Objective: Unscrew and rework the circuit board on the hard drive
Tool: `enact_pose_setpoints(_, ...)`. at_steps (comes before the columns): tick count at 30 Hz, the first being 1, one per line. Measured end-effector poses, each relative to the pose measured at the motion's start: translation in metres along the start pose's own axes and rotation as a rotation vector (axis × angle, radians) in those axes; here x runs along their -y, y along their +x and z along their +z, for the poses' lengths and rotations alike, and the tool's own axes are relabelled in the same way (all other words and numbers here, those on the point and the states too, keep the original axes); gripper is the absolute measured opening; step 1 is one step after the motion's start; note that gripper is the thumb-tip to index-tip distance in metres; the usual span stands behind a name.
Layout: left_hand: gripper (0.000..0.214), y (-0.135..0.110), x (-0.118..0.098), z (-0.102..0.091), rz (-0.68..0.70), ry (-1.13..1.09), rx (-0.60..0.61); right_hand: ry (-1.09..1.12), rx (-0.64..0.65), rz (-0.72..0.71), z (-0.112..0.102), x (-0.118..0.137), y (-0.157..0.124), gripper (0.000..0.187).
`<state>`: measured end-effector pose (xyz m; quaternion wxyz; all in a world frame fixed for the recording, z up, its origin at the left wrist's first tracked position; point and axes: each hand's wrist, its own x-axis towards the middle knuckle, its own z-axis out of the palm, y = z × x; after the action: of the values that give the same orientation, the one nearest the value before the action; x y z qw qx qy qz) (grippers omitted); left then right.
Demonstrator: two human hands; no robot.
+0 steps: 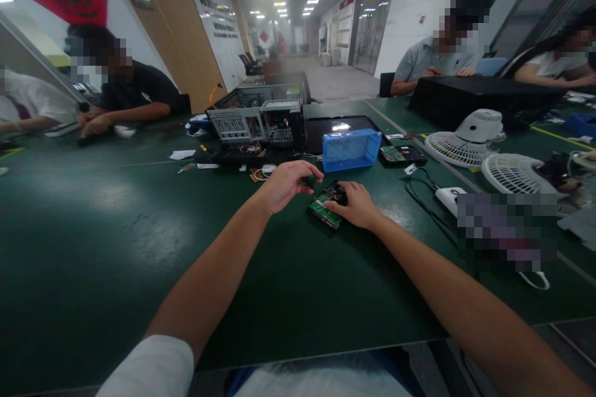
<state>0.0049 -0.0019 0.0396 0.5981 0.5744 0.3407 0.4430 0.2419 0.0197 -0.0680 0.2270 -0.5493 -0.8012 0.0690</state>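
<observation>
A hard drive (325,213) lies on the green table in front of me, its green circuit board facing up. My right hand (357,205) grips it from the right, thumb across the board and fingers along the far side. Just left of and above the drive, my left hand (291,186) hovers with fingers curled and a gap between thumb and fingertips. Nothing I can make out is in that gap. Beyond the drive stands a blue plastic bin (351,150), tipped on its side.
An opened computer case (256,121) stands behind my left hand. Another drive with a circuit board (403,155) lies right of the bin. White fan parts (465,139), a cabled white power strip (449,198) and a black box (484,99) occupy the right. Co-workers sit on both sides.
</observation>
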Motion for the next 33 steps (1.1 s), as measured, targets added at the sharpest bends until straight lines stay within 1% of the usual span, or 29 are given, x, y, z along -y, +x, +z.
enact_pose_setpoints(4, 0.015, -0.001, -0.002, 0.002, 0.0, 0.034, -0.032, 0.0, -0.002, 0.002, 0.0, 0.001, 0.0, 0.079)
enact_pose_setpoints(8, 0.02, 0.001, 0.001, 0.005, 0.04, 0.069, -0.122, 0.001, -0.005, -0.004, 0.0, 0.0, 0.001, 0.08)
enact_pose_setpoints(11, 0.018, 0.004, 0.005, 0.007, 0.157, 0.18, -0.164, 0.002, -0.008, -0.009, 0.0, 0.0, 0.001, 0.078)
enact_pose_setpoints(15, 0.009, 0.005, 0.011, 0.006, 0.358, 0.495, -0.231, 0.0, -0.016, -0.015, 0.001, -0.001, 0.0, 0.078)
enact_pose_setpoints(17, 0.009, 0.004, 0.012, 0.004, 0.413, 0.636, -0.255, 0.001, -0.023, -0.021, 0.001, -0.001, 0.0, 0.078)
enact_pose_setpoints(19, 0.01, 0.004, 0.013, 0.003, 0.435, 0.722, -0.262, -0.001, -0.025, -0.024, 0.001, -0.002, 0.0, 0.079)
enact_pose_setpoints(22, 0.012, 0.003, 0.012, 0.001, 0.446, 0.772, -0.27, -0.006, -0.02, -0.016, 0.002, -0.003, 0.0, 0.079)
enact_pose_setpoints(27, 0.012, 0.003, 0.009, 0.001, 0.459, 0.791, -0.25, -0.001, -0.018, -0.02, 0.003, -0.003, 0.001, 0.08)
enact_pose_setpoints(33, 0.013, 0.002, 0.009, -0.001, 0.46, 0.765, -0.179, -0.005, -0.017, -0.015, 0.001, -0.001, 0.001, 0.079)
